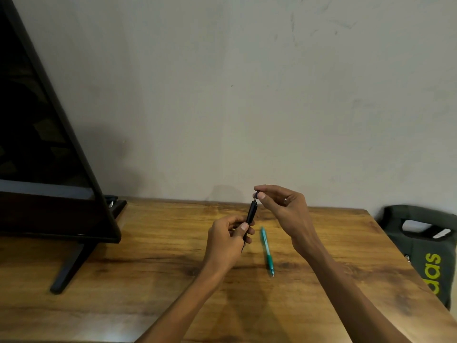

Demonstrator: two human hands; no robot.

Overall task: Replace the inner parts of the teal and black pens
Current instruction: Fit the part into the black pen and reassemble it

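At frame centre, the left hand grips the black pen by its lower barrel; the right hand pinches its top end. The teal pen lies on the table, just right.

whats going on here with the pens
A person is working on the black pen above a wooden table. The left hand grips its lower barrel, holding it tilted up, while the right hand pinches a small part at its top end, apparently pulling or twisting it off. The teal pen lies untouched on the table just right of the hands, still in one piece. A dark screen stands at the left, a grey bag at the right.
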